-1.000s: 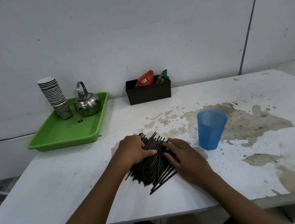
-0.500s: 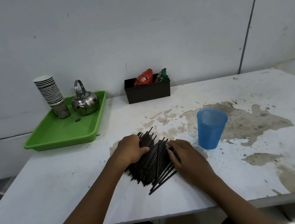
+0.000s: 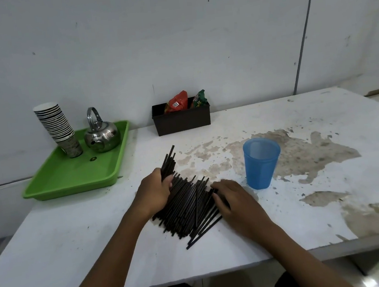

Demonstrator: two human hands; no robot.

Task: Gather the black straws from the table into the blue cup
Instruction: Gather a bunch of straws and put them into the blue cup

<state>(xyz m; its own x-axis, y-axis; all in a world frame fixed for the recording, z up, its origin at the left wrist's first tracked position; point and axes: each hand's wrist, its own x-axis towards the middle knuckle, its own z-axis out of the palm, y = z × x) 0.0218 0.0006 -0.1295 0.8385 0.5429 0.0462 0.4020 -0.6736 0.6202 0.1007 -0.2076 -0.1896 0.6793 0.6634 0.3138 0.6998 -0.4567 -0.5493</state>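
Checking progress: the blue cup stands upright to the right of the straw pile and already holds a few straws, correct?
Not quite. In the head view the blue cup stands upright, right of the black straws, but holds none; they are on the table or in the left hand.

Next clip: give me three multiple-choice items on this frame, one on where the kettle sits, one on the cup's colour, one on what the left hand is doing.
1. Where is the kettle?
A. on the green tray
B. in the black box
C. beside the cup

2. What colour is the cup near the right hand?
A. red
B. blue
C. white

3. What is the left hand doing?
A. lying flat on bare table
B. gripping a bundle of straws
C. holding the cup

Answers: 1 A, the kettle stands on the tray next to the stacked paper cups. 2 B, its wall is plainly blue. 3 B, its fingers curl round the bundle, whose ends stick out above it.
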